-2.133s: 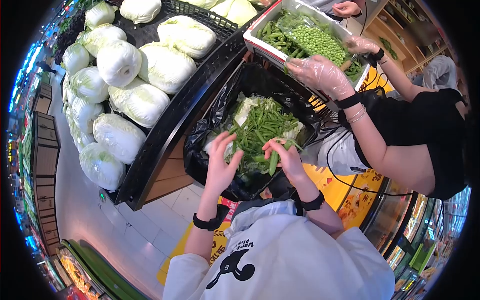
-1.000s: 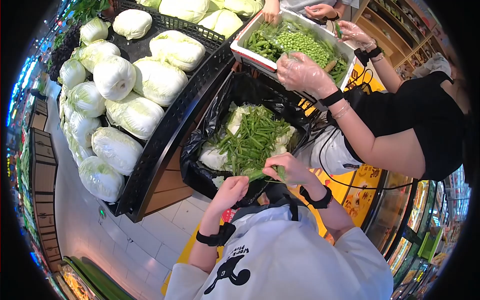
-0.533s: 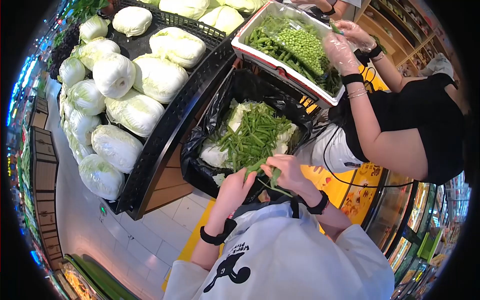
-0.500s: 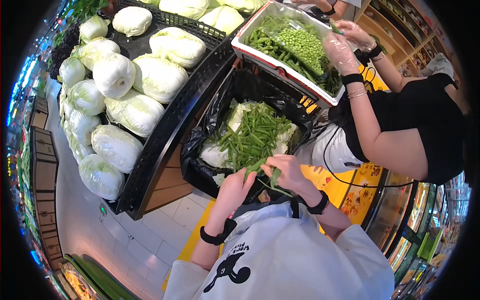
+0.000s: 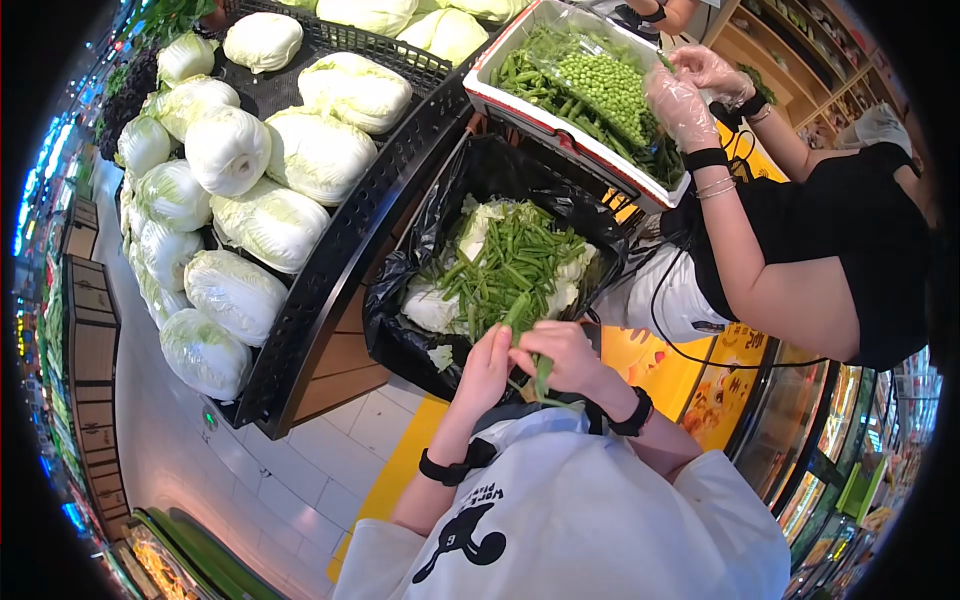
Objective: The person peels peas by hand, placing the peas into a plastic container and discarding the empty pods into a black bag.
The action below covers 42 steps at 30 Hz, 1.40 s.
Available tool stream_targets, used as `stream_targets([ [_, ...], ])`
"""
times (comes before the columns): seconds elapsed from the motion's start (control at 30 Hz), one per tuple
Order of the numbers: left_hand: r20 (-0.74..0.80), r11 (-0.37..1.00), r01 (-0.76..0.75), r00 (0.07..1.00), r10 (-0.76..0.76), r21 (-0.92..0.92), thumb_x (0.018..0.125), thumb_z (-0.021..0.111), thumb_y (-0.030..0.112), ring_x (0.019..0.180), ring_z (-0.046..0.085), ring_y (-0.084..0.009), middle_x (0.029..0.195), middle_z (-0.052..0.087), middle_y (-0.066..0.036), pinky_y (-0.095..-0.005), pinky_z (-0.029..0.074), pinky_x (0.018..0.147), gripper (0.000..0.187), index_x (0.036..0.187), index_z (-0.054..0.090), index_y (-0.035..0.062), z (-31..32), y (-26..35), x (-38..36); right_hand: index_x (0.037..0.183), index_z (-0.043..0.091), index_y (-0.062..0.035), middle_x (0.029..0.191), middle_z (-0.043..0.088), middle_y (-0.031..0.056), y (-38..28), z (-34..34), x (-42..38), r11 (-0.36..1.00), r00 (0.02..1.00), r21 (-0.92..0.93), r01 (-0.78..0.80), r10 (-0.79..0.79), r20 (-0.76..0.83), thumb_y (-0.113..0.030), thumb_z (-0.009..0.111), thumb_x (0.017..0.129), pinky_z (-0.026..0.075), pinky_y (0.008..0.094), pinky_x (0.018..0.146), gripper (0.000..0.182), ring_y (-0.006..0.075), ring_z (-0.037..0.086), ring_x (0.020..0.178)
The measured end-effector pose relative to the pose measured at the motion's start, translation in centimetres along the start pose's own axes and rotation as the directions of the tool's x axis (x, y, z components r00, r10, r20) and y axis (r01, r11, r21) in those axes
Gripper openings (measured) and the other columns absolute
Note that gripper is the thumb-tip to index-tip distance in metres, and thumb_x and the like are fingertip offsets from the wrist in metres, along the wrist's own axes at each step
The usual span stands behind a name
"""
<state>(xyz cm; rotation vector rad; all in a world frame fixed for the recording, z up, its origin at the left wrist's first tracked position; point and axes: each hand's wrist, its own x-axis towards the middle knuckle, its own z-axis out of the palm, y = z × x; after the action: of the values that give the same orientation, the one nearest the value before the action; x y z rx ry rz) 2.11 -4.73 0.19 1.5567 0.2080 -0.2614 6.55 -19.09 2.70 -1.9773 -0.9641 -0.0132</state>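
Above a bin lined with a black plastic bag (image 5: 395,300), my two hands meet close together. My left hand (image 5: 486,368) is closed round a green pea pod (image 5: 518,308) whose tip points up and away. Pressed against the same pod, my right hand (image 5: 562,354) pinches with its fingers closed. More green pod or stem (image 5: 543,376) hangs below the right fingers, partly hidden by them. Under my hands, the bin holds a heap of green pods (image 5: 515,250) on pale cabbage leaves (image 5: 432,308).
Napa cabbages (image 5: 245,225) lie piled on a black display rack (image 5: 330,250) at left. Beyond the bin stands a white box (image 5: 560,125) of pods with a bag of shelled peas (image 5: 600,90). At right, a co-worker's gloved hands (image 5: 685,105) hold a pod. A black cable (image 5: 700,362) hangs nearby.
My hands have come closer together and the pod between them now points more upward. The co-worker's gloved hands have drawn together around their pod.
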Motion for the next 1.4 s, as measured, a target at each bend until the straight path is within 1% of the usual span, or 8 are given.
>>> stream_targets([
  [0.33,-0.074,0.907,-0.028,0.997,-0.004,-0.420,0.097,0.027,0.030,0.050,0.032,-0.0090,0.056,0.033,0.001,-0.0230,0.028,0.047,0.036,0.069,0.034,0.0083,-1.9,-0.8,1.3,0.063,0.049,-0.0096,0.054,0.047,0.0048,-0.1,0.9,-1.3,0.988,0.963,0.060,0.143,-0.153,0.222,-0.025,0.066,0.075,0.040,0.0337,0.045,0.025,0.0224,0.051,0.051],
  [0.43,-0.090,0.896,-0.060,0.996,0.023,-0.440,0.097,0.026,0.031,0.051,0.033,-0.0091,0.057,0.033,0.001,-0.0225,0.029,0.048,0.036,0.072,0.035,0.0075,-2.2,-0.1,1.1,0.063,0.049,-0.0089,0.055,0.049,0.0067,1.2,1.1,-1.4,0.994,0.991,0.077,-0.076,0.067,0.115,-0.029,0.070,0.072,0.042,0.0315,0.047,0.030,0.0243,0.052,0.053],
  [0.5,-0.083,0.889,-0.068,0.996,0.034,-0.452,0.097,0.026,0.031,0.052,0.034,-0.0090,0.057,0.034,0.001,-0.0223,0.029,0.049,0.036,0.073,0.036,0.0073,-2.3,0.1,0.9,0.067,0.051,-0.0063,0.055,0.050,0.0018,2.0,1.0,-1.1,0.885,0.945,0.368,-0.285,0.325,-0.048,-0.018,0.066,0.078,0.039,0.0264,0.049,0.022,0.0139,0.050,0.052],
  [0.63,-0.031,0.941,-0.085,0.996,0.079,-0.326,0.097,0.025,0.031,0.053,0.034,-0.0082,0.059,0.037,0.000,-0.0219,0.029,0.050,0.035,0.075,0.038,0.0072,-1.7,0.2,0.5,0.082,0.054,-0.0009,0.060,0.047,-0.0027,1.8,0.4,1.3,0.708,0.775,0.606,-0.361,0.589,-0.227,-0.007,0.054,0.085,0.033,0.0188,0.048,0.007,0.0035,0.042,0.053],
  [0.8,0.056,0.992,-0.101,0.993,0.106,-0.080,0.097,0.024,0.034,0.055,0.037,-0.0087,0.062,0.042,-0.001,-0.0221,0.031,0.052,0.039,0.078,0.042,0.0051,-1.2,0.6,0.3,0.094,0.059,-0.0032,0.062,0.050,-0.0033,0.4,-0.6,2.7,0.664,0.820,0.619,-0.418,0.570,-0.057,-0.012,0.057,0.085,0.033,0.0182,0.049,0.013,0.0018,0.043,0.053],
  [1.0,-0.086,0.918,-0.163,0.975,0.207,0.362,0.092,0.041,0.021,0.053,0.051,-0.0190,0.059,0.051,-0.010,-0.0302,0.039,0.052,0.024,0.084,0.048,-0.0005,-1.2,1.5,0.3,0.075,0.051,0.0006,0.056,0.044,0.0010,1.1,0.0,2.1,0.825,0.892,0.395,-0.404,0.451,-0.029,-0.018,0.060,0.083,0.034,0.0224,0.048,0.022,0.0059,0.037,0.052],
  [1.3,-0.017,0.921,-0.119,0.991,0.134,0.372,0.092,0.038,0.017,0.049,0.055,-0.0285,0.050,0.051,-0.012,-0.0363,0.042,0.049,0.025,0.076,0.046,-0.0005,-0.3,3.1,0.2,0.071,0.048,0.0009,0.052,0.046,0.0076,-0.3,1.7,1.7,0.847,0.860,0.354,-0.396,0.477,-0.182,-0.014,0.051,0.088,0.038,0.0276,0.041,0.022,0.0087,0.046,0.045],
  [1.4,0.000,0.890,-0.102,0.993,0.114,0.444,0.094,0.032,0.019,0.047,0.051,-0.0190,0.051,0.050,-0.007,-0.0307,0.041,0.049,0.032,0.074,0.048,0.0001,-0.1,3.2,0.3,0.080,0.055,0.0010,0.055,0.047,0.0012,0.1,2.0,1.2,0.784,0.821,0.439,-0.440,0.549,-0.158,-0.014,0.051,0.089,0.036,0.0221,0.044,0.018,0.0044,0.044,0.049],
])
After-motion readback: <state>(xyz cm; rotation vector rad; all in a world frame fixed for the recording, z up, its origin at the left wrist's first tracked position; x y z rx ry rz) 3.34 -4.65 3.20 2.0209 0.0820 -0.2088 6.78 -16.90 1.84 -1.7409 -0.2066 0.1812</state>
